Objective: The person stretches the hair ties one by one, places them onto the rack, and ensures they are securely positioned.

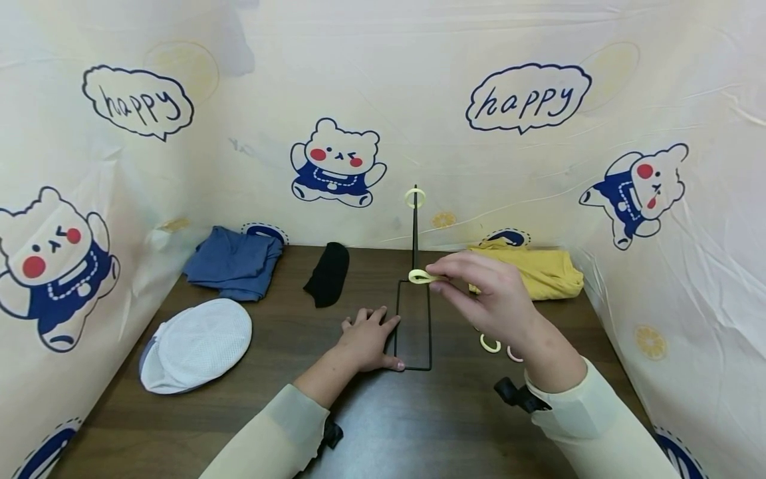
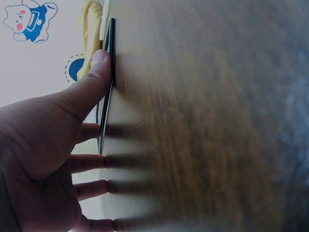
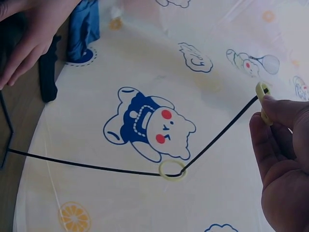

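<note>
A thin black wire stand point(image 1: 429, 332) has a rectangular base on the table and an upright at its far end. In the right wrist view, an arm point(image 3: 217, 130) runs from the upright's bend. One pale yellow hair tie point(image 3: 172, 170) hangs at that bend. My right hand point(image 1: 493, 293) pinches another yellow hair tie point(image 1: 421, 276) between thumb and fingers. That tie is right at the arm's tip in the right wrist view. My left hand point(image 1: 370, 342) lies with fingers spread along the base's left side, thumb point(image 2: 100, 60) on the frame and fingertips down on the table.
Beyond the right forearm lie a yellow hair tie point(image 1: 490, 344) and a pink one point(image 1: 514, 354), partly covered. A folded yellow cloth point(image 1: 550, 273) sits at back right. On the left are a blue folded cloth point(image 1: 236, 263), a black sock point(image 1: 330, 273) and a white cap point(image 1: 200, 342).
</note>
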{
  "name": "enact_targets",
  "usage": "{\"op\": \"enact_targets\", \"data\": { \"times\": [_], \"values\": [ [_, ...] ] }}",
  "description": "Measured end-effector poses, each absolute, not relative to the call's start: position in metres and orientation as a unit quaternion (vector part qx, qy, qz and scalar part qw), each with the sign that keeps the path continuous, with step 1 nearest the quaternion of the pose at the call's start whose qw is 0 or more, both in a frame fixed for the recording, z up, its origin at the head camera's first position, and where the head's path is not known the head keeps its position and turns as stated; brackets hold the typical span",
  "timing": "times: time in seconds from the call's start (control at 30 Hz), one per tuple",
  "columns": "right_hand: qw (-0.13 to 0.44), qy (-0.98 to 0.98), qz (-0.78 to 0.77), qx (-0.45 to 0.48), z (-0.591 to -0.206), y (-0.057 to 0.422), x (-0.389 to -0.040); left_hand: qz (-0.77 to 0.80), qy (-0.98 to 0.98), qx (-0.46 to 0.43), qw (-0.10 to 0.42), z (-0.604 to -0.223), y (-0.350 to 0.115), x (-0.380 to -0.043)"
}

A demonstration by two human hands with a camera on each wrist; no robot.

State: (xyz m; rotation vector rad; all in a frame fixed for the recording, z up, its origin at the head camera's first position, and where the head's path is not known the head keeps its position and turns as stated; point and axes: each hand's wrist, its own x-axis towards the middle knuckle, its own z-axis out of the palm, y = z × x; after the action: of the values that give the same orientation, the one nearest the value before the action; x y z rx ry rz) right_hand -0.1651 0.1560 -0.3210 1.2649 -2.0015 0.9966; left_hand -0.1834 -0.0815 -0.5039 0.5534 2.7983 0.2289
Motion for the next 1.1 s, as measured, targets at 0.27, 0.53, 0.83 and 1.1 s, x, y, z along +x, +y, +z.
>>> {"op": "enact_targets", "data": {
  "times": [0.27,0.53,0.83,1.1],
  "values": [
    [0.28,-0.757,0.379,0.452,-0.327,0.153,-0.176,0.078,0.969,0.192,0.139,-0.505,-0.081,-0.183],
    [0.301,-0.75,0.388,0.443,-0.332,0.149,-0.194,0.072,0.969,0.192,0.137,-0.506,-0.081,-0.183],
    [0.292,-0.765,0.408,0.403,-0.34,0.146,-0.217,0.074,0.969,0.191,0.139,-0.505,-0.08,-0.183],
    [0.294,-0.777,0.412,0.375,-0.347,0.142,-0.237,0.074,0.969,0.191,0.138,-0.506,-0.081,-0.183]
  ]
}}
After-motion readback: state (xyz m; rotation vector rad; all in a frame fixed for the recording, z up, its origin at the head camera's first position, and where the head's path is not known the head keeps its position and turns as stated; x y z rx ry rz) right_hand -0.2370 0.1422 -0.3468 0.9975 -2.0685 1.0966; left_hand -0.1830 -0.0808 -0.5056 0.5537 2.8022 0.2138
